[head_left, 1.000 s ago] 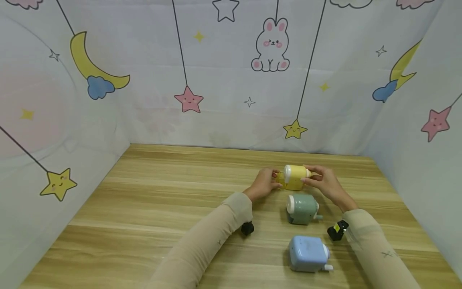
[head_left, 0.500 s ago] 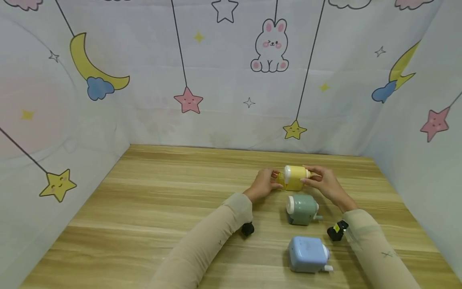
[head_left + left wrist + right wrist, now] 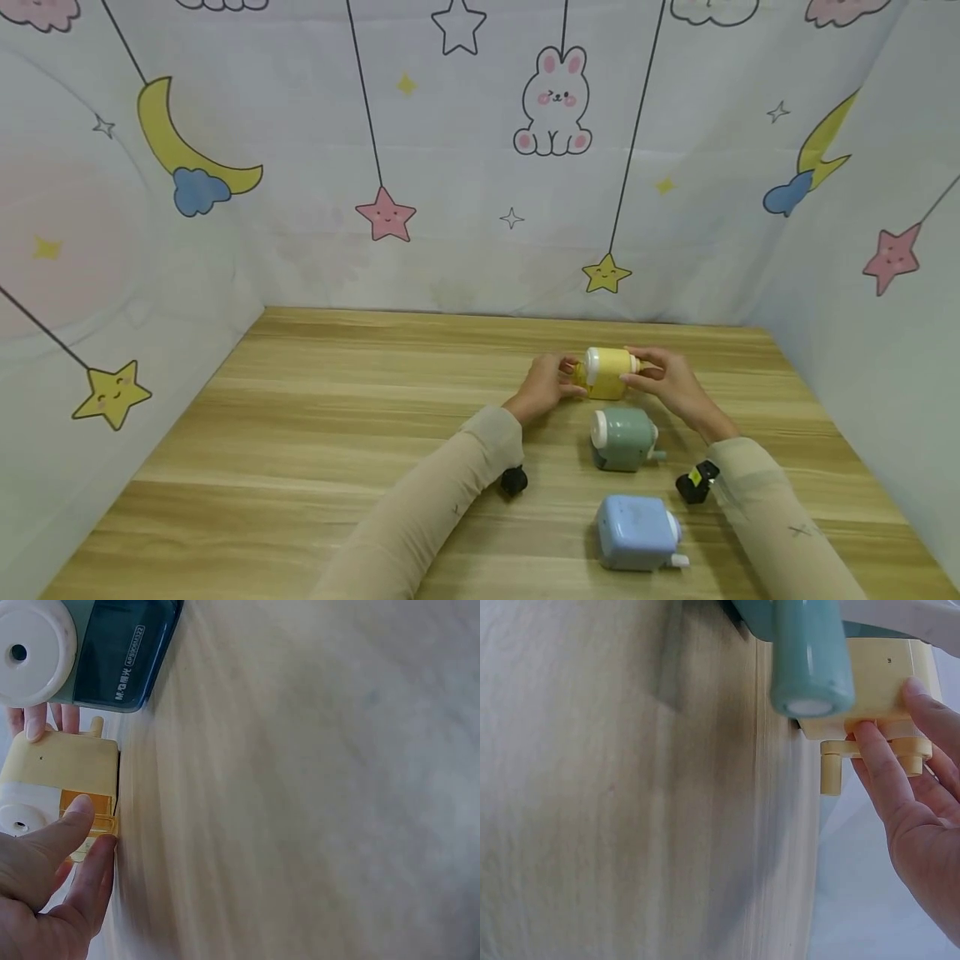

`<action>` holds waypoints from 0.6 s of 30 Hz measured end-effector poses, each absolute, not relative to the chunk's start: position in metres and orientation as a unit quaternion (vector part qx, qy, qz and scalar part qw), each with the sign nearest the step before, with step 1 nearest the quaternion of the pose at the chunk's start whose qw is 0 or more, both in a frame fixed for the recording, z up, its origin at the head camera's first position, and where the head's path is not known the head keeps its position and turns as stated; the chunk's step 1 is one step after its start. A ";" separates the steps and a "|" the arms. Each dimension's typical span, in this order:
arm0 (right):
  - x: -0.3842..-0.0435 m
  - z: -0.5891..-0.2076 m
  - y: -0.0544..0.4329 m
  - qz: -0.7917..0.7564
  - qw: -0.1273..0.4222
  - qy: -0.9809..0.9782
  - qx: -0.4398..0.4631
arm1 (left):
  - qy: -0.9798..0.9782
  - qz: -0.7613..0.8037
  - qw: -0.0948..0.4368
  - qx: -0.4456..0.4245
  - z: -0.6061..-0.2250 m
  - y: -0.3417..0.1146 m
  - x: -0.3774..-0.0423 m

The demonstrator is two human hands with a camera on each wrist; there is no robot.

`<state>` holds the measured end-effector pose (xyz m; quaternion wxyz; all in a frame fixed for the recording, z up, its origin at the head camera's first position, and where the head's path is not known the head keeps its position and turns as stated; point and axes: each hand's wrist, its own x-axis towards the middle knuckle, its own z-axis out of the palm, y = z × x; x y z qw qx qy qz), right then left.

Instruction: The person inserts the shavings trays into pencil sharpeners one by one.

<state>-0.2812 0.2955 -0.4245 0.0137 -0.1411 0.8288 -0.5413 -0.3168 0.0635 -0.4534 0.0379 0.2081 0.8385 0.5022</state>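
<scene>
A yellow crank pencil sharpener point(image 3: 611, 372) stands at the back right of the table, between both hands. My left hand point(image 3: 538, 388) pinches its clear orange shavings drawer point(image 3: 105, 823), thumb on top and fingers at the outer end; the drawer sticks partly out of the body. On the crank side, my right hand point(image 3: 672, 383) grips the yellow body, with fingers around the crank end. The yellow crank handle point(image 3: 831, 769) hangs beside the fingers in the right wrist view. Nearer the person stands a green pencil sharpener point(image 3: 625, 438), then a blue pencil sharpener point(image 3: 639, 533).
The three sharpeners stand in a rough row on the wood-grain table point(image 3: 337, 433). A printed cloth point(image 3: 450, 167) with stars and a rabbit surrounds the back and sides. Black wrist cameras point(image 3: 694, 482) hang beneath the sleeves.
The head view has shifted slightly, so everything sits a little lower and further left. Both hands keep their places on the yellow pencil sharpener; any drawer motion is too small to tell.
</scene>
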 end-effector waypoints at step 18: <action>-0.281 -0.424 0.294 -0.543 0.012 0.826 -0.147 | 0.833 0.512 0.038 0.204 -0.453 0.067 -0.314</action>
